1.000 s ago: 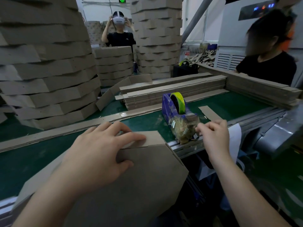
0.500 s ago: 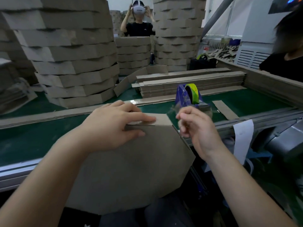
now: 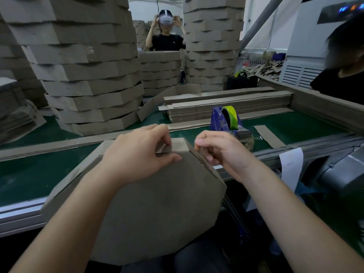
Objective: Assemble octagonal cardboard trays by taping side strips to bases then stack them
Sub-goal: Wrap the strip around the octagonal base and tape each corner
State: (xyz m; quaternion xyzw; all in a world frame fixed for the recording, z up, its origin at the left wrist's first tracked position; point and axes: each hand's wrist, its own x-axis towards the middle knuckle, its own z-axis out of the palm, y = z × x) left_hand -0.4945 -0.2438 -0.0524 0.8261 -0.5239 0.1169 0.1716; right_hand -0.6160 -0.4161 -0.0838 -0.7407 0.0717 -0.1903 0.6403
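An upturned octagonal cardboard tray (image 3: 157,209) leans on the near edge of the green work table (image 3: 29,178), its flat base facing me. My left hand (image 3: 137,154) pinches the far top corner, thumb on the base and fingers over the side strip (image 3: 178,145). My right hand (image 3: 218,152) hovers just right of that corner with its fingers curled; a piece of clear tape seems pinched in them, but it is hard to see. A purple tape dispenser (image 3: 226,121) with a yellow-green roll stands behind my right hand.
Tall stacks of finished trays (image 3: 88,75) stand at the back left and back centre (image 3: 212,42). Flat side strips (image 3: 226,105) are piled mid-table, with a loose strip (image 3: 268,135) to the right. One person sits at the right (image 3: 342,79), another stands at the back (image 3: 166,36).
My right hand left the tape dispenser and came back to the tray's top corner. My left hand curled tighter onto that corner. The view tilted and shifted.
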